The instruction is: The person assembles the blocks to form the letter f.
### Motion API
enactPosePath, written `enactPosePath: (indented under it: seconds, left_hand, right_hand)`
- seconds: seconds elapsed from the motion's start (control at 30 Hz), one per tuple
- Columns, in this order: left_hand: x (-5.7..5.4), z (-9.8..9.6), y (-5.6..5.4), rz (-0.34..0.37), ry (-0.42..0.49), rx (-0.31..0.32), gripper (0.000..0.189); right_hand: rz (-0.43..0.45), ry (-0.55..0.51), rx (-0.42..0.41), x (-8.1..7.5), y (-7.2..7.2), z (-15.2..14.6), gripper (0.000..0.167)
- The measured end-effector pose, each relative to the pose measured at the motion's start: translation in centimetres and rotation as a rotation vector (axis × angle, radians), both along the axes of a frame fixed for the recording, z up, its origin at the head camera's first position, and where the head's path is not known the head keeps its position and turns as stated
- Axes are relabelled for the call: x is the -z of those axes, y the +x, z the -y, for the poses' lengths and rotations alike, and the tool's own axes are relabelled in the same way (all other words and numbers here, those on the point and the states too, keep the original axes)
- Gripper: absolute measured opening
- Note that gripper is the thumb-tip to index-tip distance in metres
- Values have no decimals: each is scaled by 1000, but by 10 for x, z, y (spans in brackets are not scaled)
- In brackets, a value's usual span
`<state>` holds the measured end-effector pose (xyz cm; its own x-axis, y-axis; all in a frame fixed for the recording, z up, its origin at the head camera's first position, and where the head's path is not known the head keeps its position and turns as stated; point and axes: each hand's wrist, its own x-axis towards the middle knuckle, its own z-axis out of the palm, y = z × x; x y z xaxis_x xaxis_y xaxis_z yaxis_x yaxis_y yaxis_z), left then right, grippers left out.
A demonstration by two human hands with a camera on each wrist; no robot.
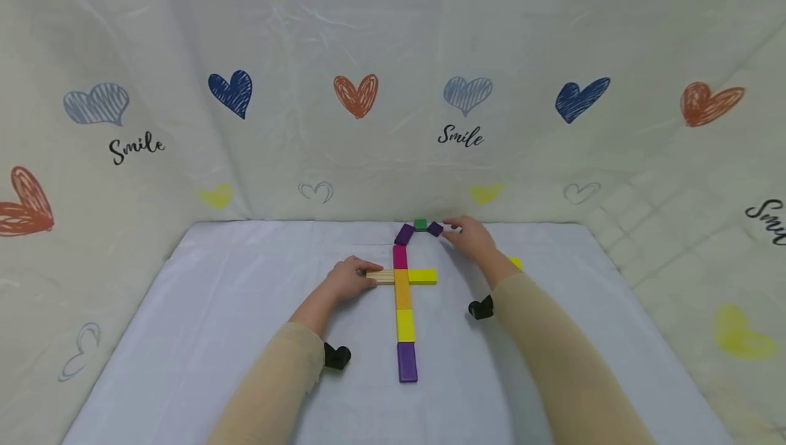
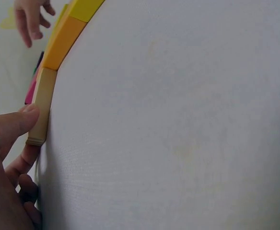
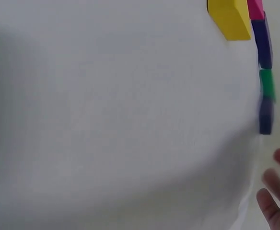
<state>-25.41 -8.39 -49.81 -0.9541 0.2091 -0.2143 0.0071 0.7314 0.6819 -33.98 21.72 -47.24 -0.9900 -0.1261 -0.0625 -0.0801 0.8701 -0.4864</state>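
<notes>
With thumb and fingers my left hand [image 1: 351, 277] pinches the outer end of a plain wooden block [image 1: 385, 277]. That block meets the left side of an orange block [image 1: 402, 289], and a yellow block [image 1: 422, 276] lies opposite on the right. My right hand [image 1: 469, 237] is beside a small dark purple block [image 1: 435, 228] at the far end; in the right wrist view its fingers [image 3: 274, 184] are spread and apart from the block. A green block [image 1: 420, 225] and a longer dark purple block [image 1: 404, 234] curve from there to a magenta block [image 1: 400, 256].
Nearer the front, the line runs on with another yellow block [image 1: 405, 325] and a purple block [image 1: 407, 362]. Something yellow [image 1: 516, 263] shows partly behind the right wrist. A white cloth [image 1: 245, 295] covers the table, and a heart-printed sheet [image 1: 405, 165] hangs behind.
</notes>
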Motion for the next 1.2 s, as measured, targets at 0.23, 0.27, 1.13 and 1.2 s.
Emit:
enactPosePath:
  seconds: [0.23, 0.27, 1.13, 1.2]
  left_hand:
    - [1, -1, 0, -10, -1, 2, 32]
    - [1, -1, 0, -6, -1, -1, 32]
    - [5, 1, -2, -2, 7, 1, 31]
    - [5, 1, -2, -4, 6, 4, 31]
  right_hand:
    - [-24, 60, -34, -2, 8, -29, 44]
    - [-24, 60, -38, -2, 10, -34, 44]
    - [28, 6, -27, 5, 65, -138, 48]
    - [47, 7, -29, 8, 65, -142, 47]
